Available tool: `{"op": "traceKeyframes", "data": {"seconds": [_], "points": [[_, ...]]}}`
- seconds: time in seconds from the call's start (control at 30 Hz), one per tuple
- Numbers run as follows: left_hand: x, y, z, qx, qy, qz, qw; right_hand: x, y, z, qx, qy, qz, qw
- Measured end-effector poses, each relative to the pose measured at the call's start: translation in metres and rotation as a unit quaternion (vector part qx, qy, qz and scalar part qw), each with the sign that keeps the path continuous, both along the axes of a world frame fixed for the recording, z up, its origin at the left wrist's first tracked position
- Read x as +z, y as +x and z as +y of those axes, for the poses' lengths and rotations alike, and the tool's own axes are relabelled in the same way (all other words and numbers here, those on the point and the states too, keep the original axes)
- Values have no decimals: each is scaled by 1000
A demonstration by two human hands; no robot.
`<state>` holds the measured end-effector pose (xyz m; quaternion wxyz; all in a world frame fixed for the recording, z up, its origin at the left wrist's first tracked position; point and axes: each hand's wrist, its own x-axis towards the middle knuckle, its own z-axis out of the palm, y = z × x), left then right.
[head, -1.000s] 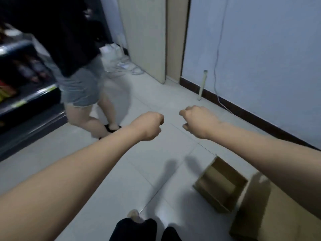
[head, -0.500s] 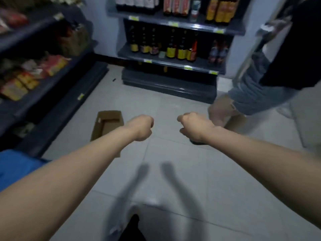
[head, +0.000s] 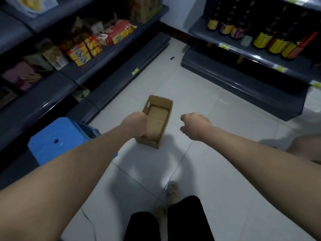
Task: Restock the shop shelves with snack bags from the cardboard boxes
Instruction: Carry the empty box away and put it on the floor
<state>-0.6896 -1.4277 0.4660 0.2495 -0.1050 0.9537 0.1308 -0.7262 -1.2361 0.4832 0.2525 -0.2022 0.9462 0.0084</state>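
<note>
Both hands are held out ahead on stretched arms, the left hand and the right hand each curled into a fist, and nothing is seen held in either. The cardboard box is set on the floor between the two fists as viewed, much nearer the left one, which is overlapped with the box's left wall; whether that wall is touched cannot be told. The right fist is kept apart, at three o'clock of the box. The box's long axis is laid from six towards twelve o'clock, leaning slightly to one, with the open top turned up and only bare cardboard shown inside. Snack bags are ranged on the shelves at ten o'clock. A downward reach by the nearer left hand is judged likeliest.
</note>
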Motion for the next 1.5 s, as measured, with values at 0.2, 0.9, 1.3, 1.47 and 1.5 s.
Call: {"op": "traceKeyframes", "data": {"seconds": [0.2,0.9,1.3,1.47,1.5], "points": [[-59,-60,-29,53,23,-9,998,-62,-71,-28,-8,-4,-37,999],[-421,-201,-126,9,2,-31,999,-446,-179,-125,-181,-10,-120,976],[-542,-219,-138,97,-47,-30,994,-574,-182,-126,-360,-60,-150,919],[-528,-219,-131,118,-60,-80,988,-557,-185,-114,-342,-55,-156,925],[-521,-217,-127,116,-60,-86,988,-549,-184,-109,-337,-50,-162,926]]}}
